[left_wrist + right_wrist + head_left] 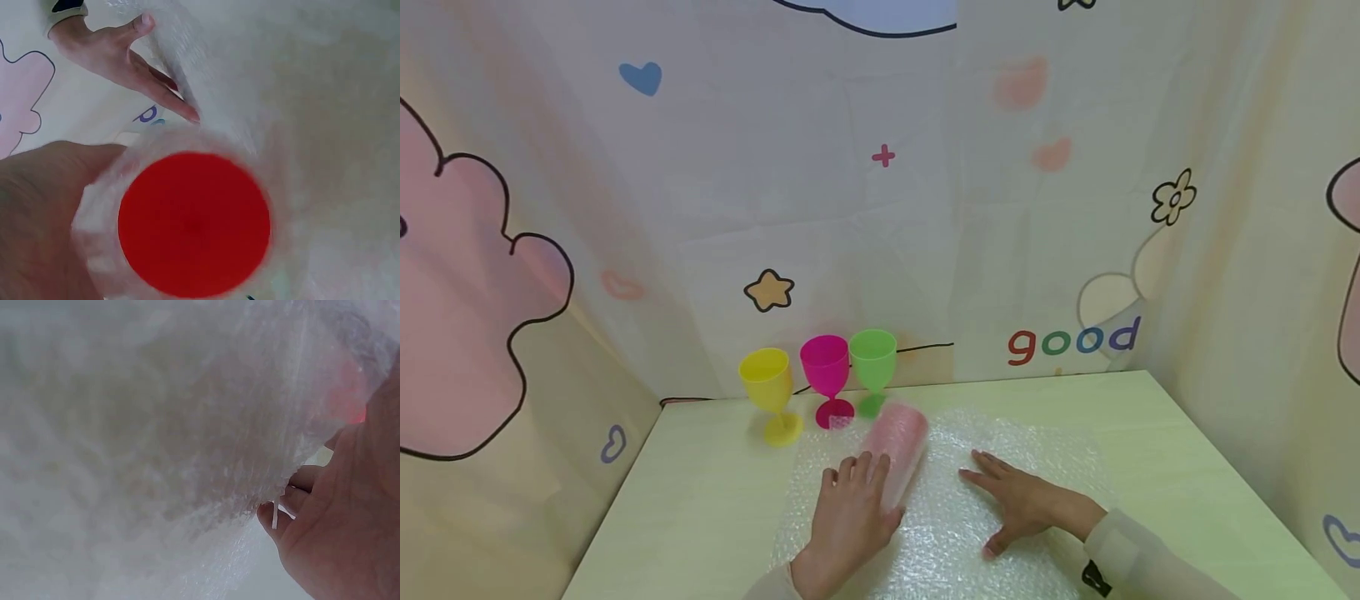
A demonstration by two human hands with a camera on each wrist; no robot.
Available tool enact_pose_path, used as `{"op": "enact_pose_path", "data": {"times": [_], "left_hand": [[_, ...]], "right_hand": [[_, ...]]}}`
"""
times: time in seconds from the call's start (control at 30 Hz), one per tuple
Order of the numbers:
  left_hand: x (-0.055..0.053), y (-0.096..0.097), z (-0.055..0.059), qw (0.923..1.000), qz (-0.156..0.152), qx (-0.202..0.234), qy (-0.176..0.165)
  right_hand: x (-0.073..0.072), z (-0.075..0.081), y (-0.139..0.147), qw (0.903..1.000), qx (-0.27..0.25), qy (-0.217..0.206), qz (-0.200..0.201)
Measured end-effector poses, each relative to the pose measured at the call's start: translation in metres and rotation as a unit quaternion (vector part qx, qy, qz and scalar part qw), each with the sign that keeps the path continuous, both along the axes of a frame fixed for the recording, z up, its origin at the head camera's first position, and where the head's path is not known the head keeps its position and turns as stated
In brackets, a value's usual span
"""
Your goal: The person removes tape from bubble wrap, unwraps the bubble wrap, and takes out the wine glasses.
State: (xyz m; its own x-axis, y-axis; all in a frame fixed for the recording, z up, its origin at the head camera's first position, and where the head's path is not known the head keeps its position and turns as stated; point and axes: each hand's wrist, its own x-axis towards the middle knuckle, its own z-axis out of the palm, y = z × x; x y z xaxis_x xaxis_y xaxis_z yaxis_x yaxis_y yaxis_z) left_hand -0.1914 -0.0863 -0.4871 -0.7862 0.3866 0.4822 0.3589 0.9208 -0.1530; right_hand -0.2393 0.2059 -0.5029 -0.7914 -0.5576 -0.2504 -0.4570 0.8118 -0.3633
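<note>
A sheet of bubble wrap (940,550) is spread on the table, and a bubble-wrapped roll (901,433) lies slanted on it, pinkish red through the layers. In the left wrist view the roll's end shows a round red disc (194,225); the rest of what is inside is blurred by the wrap. My left hand (852,521) holds the roll's near part, fingers over its left side and thumb at the right. To the right, my right hand (1026,500) is spread over the sheet with fingers apart. Up close, its fingers (303,481) are at the wrap's edge.
Behind the wrap stand a yellow goblet (767,382), a magenta goblet (826,367) and a green goblet (874,358), side by side. A printed curtain (880,217) rises at the back and both sides of the pale table (655,500).
</note>
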Motion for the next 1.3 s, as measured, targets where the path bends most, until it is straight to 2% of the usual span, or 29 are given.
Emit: {"op": "enact_pose_path", "data": {"times": [0.07,0.17,0.27,0.33,0.5,0.6,0.67,0.8,0.93,1.0,1.13,1.3], "left_hand": [[-0.001,-0.002,-0.002,0.9997,-0.014,0.0,-0.019],[-0.002,-0.006,-0.003,0.9956,-0.034,0.009,-0.087],[-0.004,-0.01,-0.001,0.9841,-0.052,0.015,-0.169],[-0.005,-0.013,0.0,0.9752,-0.074,0.015,-0.208],[-0.005,-0.019,0.003,0.9554,-0.156,0.007,-0.251],[-0.005,-0.021,0.006,0.9449,-0.176,0.013,-0.276],[-0.005,-0.02,0.007,0.942,-0.177,0.02,-0.284],[-0.002,-0.015,0.007,0.9423,-0.161,0.057,-0.288],[0.008,0.001,0.007,0.9383,-0.121,0.116,-0.303],[0.014,0.01,0.006,0.938,-0.103,0.13,-0.304],[0.023,0.025,0.005,0.9454,-0.096,0.119,-0.288],[0.025,0.026,0.008,0.9529,-0.105,0.124,-0.256]], "right_hand": [[0.0,0.0,0.0,1.0,0.0,-0.004,-0.003],[0.0,-0.001,0.0,1.0,0.0,-0.005,-0.004],[0.0,-0.001,0.001,1.0,0.001,-0.003,-0.002],[0.0,-0.001,0.001,1.0,0.0,0.0,0.001],[0.0,-0.001,0.001,1.0,-0.001,0.006,0.006],[0.0,-0.001,0.001,0.9999,-0.002,0.009,0.007],[0.0,-0.001,0.001,0.9999,-0.001,0.01,0.007],[0.0,-0.001,0.001,0.9999,-0.001,0.012,0.009],[0.0,-0.001,0.002,0.9998,-0.004,0.013,0.011],[0.0,-0.001,0.002,0.9999,-0.004,0.012,0.01],[-0.001,-0.003,0.001,0.9999,0.002,0.009,0.007],[-0.003,-0.005,0.0,0.9999,0.005,0.007,0.007]]}}
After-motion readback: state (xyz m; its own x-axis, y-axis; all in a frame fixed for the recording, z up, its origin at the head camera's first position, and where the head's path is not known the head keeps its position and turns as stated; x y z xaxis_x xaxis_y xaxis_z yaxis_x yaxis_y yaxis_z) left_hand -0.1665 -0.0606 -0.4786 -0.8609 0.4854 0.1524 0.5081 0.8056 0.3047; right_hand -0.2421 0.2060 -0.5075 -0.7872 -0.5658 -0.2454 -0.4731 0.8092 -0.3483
